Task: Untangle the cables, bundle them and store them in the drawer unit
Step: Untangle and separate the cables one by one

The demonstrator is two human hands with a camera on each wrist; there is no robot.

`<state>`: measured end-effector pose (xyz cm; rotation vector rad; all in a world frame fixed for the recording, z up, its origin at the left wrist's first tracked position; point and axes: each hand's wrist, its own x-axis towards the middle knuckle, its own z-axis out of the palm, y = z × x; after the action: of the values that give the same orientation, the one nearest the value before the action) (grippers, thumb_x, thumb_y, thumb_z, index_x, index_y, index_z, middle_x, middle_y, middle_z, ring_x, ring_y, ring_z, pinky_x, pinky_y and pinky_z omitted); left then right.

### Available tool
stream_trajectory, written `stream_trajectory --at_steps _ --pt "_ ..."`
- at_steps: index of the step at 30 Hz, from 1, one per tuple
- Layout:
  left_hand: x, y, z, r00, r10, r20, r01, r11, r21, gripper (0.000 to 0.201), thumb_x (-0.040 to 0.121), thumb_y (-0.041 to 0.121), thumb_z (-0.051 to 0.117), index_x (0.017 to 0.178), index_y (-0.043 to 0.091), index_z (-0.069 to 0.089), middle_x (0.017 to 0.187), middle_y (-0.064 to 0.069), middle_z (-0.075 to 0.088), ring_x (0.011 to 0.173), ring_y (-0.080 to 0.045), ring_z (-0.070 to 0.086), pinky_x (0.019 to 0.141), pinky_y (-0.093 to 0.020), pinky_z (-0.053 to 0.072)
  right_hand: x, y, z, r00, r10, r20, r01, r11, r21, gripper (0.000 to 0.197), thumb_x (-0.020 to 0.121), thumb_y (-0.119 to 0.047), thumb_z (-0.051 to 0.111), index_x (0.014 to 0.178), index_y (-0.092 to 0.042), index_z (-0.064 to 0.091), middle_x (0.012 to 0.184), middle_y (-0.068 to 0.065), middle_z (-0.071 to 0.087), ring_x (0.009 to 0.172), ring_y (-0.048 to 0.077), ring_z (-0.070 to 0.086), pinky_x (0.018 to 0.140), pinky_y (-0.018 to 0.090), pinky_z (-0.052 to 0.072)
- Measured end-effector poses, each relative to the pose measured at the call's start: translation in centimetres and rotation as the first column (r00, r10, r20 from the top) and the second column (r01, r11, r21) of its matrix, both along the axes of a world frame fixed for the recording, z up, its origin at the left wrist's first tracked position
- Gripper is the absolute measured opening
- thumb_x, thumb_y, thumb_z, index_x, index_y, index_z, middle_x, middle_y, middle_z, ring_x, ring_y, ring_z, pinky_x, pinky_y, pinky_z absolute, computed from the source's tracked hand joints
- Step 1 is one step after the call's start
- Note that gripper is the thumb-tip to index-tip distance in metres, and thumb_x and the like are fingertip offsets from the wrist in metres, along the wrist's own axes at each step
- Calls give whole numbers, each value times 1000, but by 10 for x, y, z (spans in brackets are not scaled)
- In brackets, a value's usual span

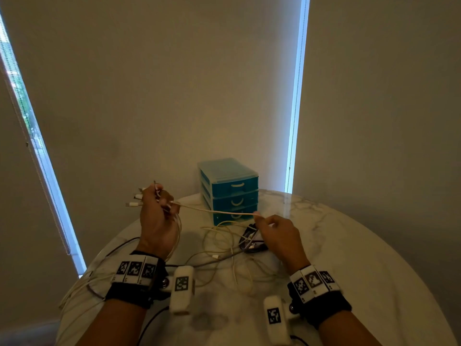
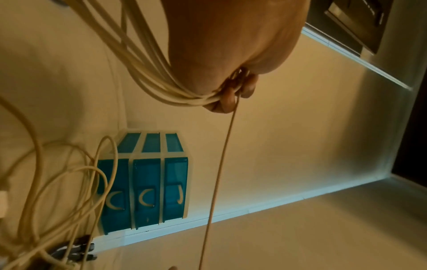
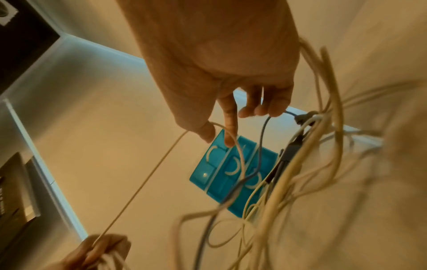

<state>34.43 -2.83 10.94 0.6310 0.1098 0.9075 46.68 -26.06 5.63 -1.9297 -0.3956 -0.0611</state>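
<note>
One cream cable [image 1: 219,212] is stretched taut between left hand [image 1: 157,216] (clenched round several cables) and right hand [image 1: 279,236], pinched.

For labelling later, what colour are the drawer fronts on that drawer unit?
Teal blue drawer fronts with white curved handles, clearest in the head view.

Desk [image 1: 349,245]: polished white marble look, grey veins, glossy. Drawer unit [image 1: 230,191]: translucent teal plastic, frosted pale frame, smooth. Cables [image 1: 224,236]: cream rubbery sheathing, matt. Wrist straps [image 1: 129,293]: black cloth.
</note>
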Motion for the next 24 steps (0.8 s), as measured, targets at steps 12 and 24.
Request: stream_trajectory --at_steps 12,24 --pt "-6 -4 -5 937 -40 -346 169 920 353 48 93 72 61 82 25 53 60 7 26 45 -6 21 39 -22 18 4 -7 21 873 452 -186 -74 498 864 31 110 -22 52 134 -7 66 126 13 77 118 25 73 96 36 55" --pt "-6 -59 -12 800 198 -567 445 439 781 21 85 40 88 103 29 86 105 18 82 99 6 74 85 -11 52 -30 7 25 925 363 112 -351 707 614 23 102 -12 69 120 0 66 121 1 80 119 15 73 101 31 60"
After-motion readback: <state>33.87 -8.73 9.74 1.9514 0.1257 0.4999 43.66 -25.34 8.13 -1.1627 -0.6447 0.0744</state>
